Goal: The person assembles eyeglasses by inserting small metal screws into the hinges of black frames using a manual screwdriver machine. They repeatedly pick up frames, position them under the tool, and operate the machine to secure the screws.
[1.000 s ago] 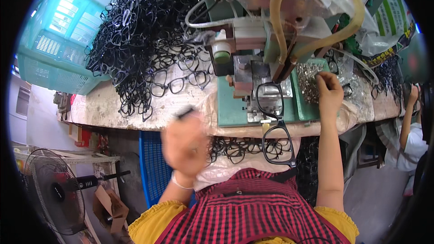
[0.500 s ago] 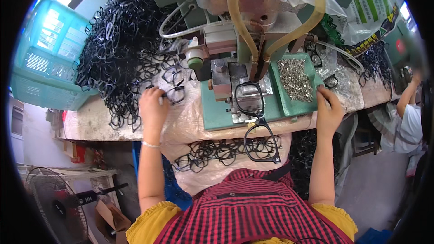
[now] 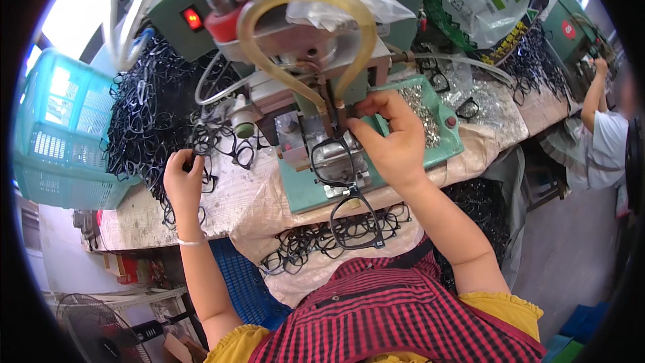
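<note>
A black spectacle frame [image 3: 333,165] stands in the jig of the bench machine, one rim at the metal block [image 3: 338,161] and the other hanging over the front edge. My right hand [image 3: 393,138] reaches in from the right, thumb and fingers pinched together beside the copper-coloured tips [image 3: 334,115]. Whatever they pinch is too small or hidden. Over at the left, my left hand [image 3: 182,185] has its fingers closed on a black spectacle frame at the edge of the big heap [image 3: 144,111]; most of that piece is covered by the hand.
A green tray [image 3: 449,151] of small metal pieces stands right of the jig, partly behind my right hand. More black frames [image 3: 302,238] lie on the sheet below the bench edge. A turquoise basket [image 3: 60,161] is at far left. Another person's arm [image 3: 592,97] shows at far right.
My right hand has gone from the tray's right edge to the copper-coloured tips. My left hand has moved left to the heap. The view has shifted and tilted.
</note>
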### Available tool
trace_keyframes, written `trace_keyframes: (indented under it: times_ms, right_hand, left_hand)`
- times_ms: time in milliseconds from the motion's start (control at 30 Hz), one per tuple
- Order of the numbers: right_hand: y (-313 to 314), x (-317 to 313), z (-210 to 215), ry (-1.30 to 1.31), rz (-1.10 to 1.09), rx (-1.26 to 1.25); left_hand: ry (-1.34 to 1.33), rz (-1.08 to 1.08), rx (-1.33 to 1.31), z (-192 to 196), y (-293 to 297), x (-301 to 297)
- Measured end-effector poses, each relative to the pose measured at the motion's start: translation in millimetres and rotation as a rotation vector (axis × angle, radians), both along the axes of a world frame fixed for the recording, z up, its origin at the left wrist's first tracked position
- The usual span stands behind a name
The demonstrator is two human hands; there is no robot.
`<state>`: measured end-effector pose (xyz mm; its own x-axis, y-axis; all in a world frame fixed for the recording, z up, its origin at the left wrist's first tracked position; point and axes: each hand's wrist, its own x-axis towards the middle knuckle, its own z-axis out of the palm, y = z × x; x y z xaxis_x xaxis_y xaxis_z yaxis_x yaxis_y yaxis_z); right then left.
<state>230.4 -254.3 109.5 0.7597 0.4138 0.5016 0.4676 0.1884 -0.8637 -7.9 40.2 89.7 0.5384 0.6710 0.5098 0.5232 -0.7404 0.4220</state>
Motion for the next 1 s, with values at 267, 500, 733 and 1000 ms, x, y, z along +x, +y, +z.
trace_keyframes:
  times_ms: [267, 500, 733, 1000]
  right_hand:
    - [2, -11, 1, 0.373, 0.159, 0.139]
    - [-6, -40, 37, 0.439, 0.243, 0.138]
    - [-44, 30, -7, -0.387, -0.21, -0.496]
    - [-63, 75, -68, -0.419, -0.495, -0.54]
  left_hand:
    - [-0.867, -0.8, -0.424, 90, -122, 45]
    - [-0.791, -0.447, -0.178, 117, -159, 83]
    - [-0.276, -0.945, -1.944, 71, -217, 70]
    - [-0.353, -0.69, -2.106, 59, -224, 95]
